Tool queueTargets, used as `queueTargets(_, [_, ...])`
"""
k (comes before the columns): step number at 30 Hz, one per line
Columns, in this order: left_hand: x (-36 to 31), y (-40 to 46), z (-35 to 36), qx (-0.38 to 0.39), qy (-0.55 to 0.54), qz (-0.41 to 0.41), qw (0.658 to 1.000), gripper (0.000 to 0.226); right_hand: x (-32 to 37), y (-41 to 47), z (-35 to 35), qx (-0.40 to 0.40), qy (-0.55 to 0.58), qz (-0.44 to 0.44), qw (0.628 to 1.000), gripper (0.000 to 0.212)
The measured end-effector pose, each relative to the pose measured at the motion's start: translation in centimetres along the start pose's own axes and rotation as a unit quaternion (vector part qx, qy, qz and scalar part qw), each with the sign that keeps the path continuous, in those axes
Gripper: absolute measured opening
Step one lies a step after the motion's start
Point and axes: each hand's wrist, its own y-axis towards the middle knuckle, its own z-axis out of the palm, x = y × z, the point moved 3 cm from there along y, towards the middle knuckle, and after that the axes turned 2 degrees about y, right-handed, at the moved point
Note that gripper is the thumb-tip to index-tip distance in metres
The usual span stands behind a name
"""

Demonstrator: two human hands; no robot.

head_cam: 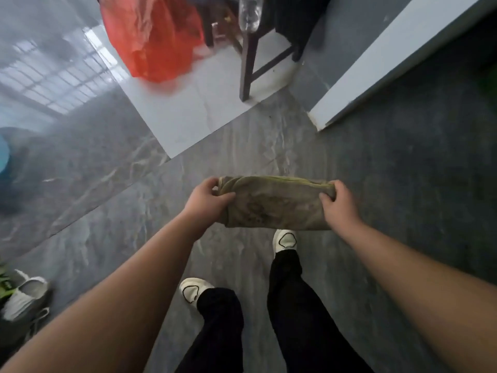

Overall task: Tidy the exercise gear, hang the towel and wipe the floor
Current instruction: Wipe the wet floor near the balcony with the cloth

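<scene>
So I've got the towel (274,201) stretched between both hands out in front of me, above the floor (295,146) and just past my feet. Its long side runs left to right, and it looks folded or bunched into a band, olive-ish and pretty grubby in the middle. My left hand (207,197) pinches the left end, thumb on the near face and fingers curled over the top edge. My right hand (337,201) does the same on the right end, fingers wrapped round the corner. Neither hand is nearer, they're level, 1 on each end.

Floor is glossy grey marble-look tile, with a paler tile patch farther off. On that patch there's a dark chair (250,57) and an orange plastic bag (158,41) to its left. A pale wall edge (376,68) runs along the far right. Some shoes (24,294) sit near left. My guess is the towel either goes down to wipe or gets carried off to hang, can't tell which.
</scene>
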Motion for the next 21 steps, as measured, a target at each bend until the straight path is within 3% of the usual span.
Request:
queueTargets(11, [14.2, 29.7, 12.9, 0.031, 0.085, 0.024, 0.996, 0.029, -21.4, 22.7, 17.2, -0.043, -0.019, 0.035, 0.998, 0.015])
queueTargets(18, [19.1, 42.1, 17.7, 0.142, -0.003, 0.033, 0.989, 0.055, -27.8, 34.4, 24.5, -0.044, 0.014, 0.035, 0.998, 0.019])
queueTargets(21, [19.6, 44.6, 18.3, 0.121, -0.002, 0.063, 0.991, 0.057, -29.6, 36.4, 25.6, -0.048, -0.024, 0.049, 0.997, 0.026])
